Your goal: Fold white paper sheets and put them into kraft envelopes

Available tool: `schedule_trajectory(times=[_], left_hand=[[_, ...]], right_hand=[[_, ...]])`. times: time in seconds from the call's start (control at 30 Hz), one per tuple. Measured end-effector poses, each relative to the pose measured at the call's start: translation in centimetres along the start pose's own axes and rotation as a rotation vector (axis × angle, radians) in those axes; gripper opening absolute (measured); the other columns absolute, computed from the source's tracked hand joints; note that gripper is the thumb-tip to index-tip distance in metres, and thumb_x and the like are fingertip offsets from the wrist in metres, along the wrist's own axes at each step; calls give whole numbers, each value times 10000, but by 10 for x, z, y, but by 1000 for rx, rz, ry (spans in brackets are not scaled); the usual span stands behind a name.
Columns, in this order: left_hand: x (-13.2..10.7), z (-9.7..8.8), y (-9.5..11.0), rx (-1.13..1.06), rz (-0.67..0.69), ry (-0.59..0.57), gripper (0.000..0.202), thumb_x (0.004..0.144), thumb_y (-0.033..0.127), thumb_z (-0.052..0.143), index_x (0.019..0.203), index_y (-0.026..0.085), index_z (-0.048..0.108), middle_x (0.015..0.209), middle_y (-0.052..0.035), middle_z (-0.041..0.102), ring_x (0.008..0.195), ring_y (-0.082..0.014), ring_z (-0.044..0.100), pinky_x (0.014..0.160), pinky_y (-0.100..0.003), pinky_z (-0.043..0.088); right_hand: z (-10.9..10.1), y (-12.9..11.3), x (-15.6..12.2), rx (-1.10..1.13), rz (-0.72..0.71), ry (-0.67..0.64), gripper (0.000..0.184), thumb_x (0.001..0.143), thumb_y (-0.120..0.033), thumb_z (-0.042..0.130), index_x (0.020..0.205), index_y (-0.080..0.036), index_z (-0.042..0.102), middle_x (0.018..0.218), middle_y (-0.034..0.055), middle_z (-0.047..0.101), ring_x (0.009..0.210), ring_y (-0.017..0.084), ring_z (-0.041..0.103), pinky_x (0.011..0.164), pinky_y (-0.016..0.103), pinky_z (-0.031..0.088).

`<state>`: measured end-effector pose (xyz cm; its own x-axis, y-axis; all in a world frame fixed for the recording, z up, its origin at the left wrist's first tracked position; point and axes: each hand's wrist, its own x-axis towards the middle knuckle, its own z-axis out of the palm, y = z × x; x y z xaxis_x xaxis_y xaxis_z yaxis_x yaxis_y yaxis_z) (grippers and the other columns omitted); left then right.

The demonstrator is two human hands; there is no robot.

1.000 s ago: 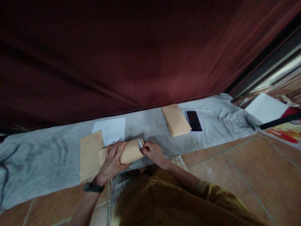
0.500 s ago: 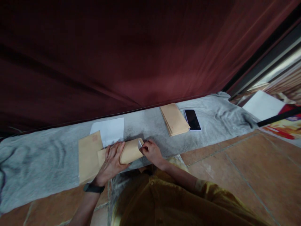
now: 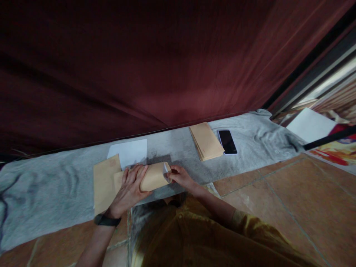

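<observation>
A tan paper envelope (image 3: 155,176) lies in front of me with its right end bulging open. White paper (image 3: 165,171) shows inside that mouth. My left hand (image 3: 132,189), with a dark band on the wrist, holds the envelope down, its fingers across the left part and the thumb along the near edge. At the open end my right hand (image 3: 180,177) pinches with bent fingers; whether it grips the envelope's edge or the paper is partly hidden. More tan envelopes (image 3: 104,181) lie flat under and left of my left hand.
Behind my left hand lies a white sheet (image 3: 136,150). A stack of tan envelopes (image 3: 207,141) and a phone (image 3: 228,141) rest to the right on the grey cloth (image 3: 178,142). A dark red curtain (image 3: 155,74) hangs at the back, and tiled floor (image 3: 278,200) borders the cloth.
The envelope's right end has opened wider, showing more of the inside. My right hand has moved slightly right; my left hand has shifted a little left.
</observation>
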<state>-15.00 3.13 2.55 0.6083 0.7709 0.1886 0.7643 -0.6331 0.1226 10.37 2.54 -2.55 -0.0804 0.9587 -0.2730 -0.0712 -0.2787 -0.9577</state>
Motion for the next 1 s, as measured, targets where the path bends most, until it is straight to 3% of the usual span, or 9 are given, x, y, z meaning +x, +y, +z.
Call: schedule_trajectory(times=[0.1, 0.17, 0.4, 0.53, 0.67, 0.77, 0.83, 0.9, 1.0], left_hand=[[5, -5, -2, 27, 15, -15, 1019, 785, 437, 723, 1604, 199, 166, 1518, -225, 431, 1456, -413, 350, 1199, -640, 178], [8, -9, -4, 52, 27, -29, 1020, 778, 418, 731, 1603, 198, 173, 1517, -232, 427, 1459, -415, 346, 1197, -647, 178], [21, -16, -5, 46, 53, -45, 1032, 764, 394, 759, 1605, 217, 186, 1533, -227, 413, 1481, -413, 318, 1206, -649, 167], [22, -13, -3, -5, 5, 4, 989, 799, 396, 747, 1606, 231, 200, 1626, -221, 293, 1516, -417, 244, 1213, -659, 131], [14, 5, 21, -249, -290, 268, 964, 825, 498, 728, 1603, 252, 214, 1659, -191, 236, 1529, -389, 225, 1214, -635, 200], [9, 27, 56, -741, -740, 511, 915, 843, 545, 700, 1585, 264, 245, 1568, -182, 406, 1432, -335, 433, 1110, -549, 437], [12, 40, 81, -1196, -955, 478, 719, 885, 569, 639, 1483, 231, 428, 1353, -168, 623, 1241, -295, 626, 1022, -502, 525], [21, 47, 102, -1557, -1078, 390, 622, 854, 576, 678, 1323, 182, 568, 1146, -153, 726, 1079, -266, 710, 956, -456, 565], [42, 50, 118, -1767, -1156, 392, 518, 728, 523, 819, 1072, 167, 666, 944, -91, 760, 895, -198, 741, 831, -330, 585]], right_hand=[[-2, -8, 0, 124, 79, -110, 141, 766, -276, 706, 891, -213, 719, 739, -19, 686, 632, 144, 622, 511, 218, 478], [-3, -13, 0, 152, 80, -113, 119, 740, -274, 725, 838, -207, 726, 726, -17, 688, 625, 139, 617, 496, 209, 477], [1, -13, 1, 157, 142, -28, 58, 701, -227, 690, 655, -192, 682, 547, -40, 626, 501, 112, 564, 459, 193, 450], [4, -13, 3, 209, 157, 28, 66, 709, -241, 658, 666, -191, 657, 572, -34, 637, 513, 120, 579, 471, 200, 452], [6, -17, 6, 383, 138, 159, 116, 720, -301, 665, 790, -208, 660, 719, -8, 709, 628, 157, 646, 548, 235, 512], [8, -20, 9, 478, 118, 220, 167, 733, -293, 642, 884, -224, 618, 800, 19, 725, 724, 188, 688, 645, 289, 552], [12, -20, 9, 530, 104, 256, 177, 728, -275, 625, 896, -238, 580, 839, 26, 726, 761, 196, 700, 697, 313, 561], [15, -19, 8, 542, 90, 280, 173, 720, -277, 614, 878, -249, 552, 856, 17, 720, 783, 189, 700, 735, 316, 562], [21, -14, 5, 528, 84, 311, 181, 691, -310, 620, 842, -250, 540, 828, 6, 704, 761, 178, 677, 713, 297, 553]])
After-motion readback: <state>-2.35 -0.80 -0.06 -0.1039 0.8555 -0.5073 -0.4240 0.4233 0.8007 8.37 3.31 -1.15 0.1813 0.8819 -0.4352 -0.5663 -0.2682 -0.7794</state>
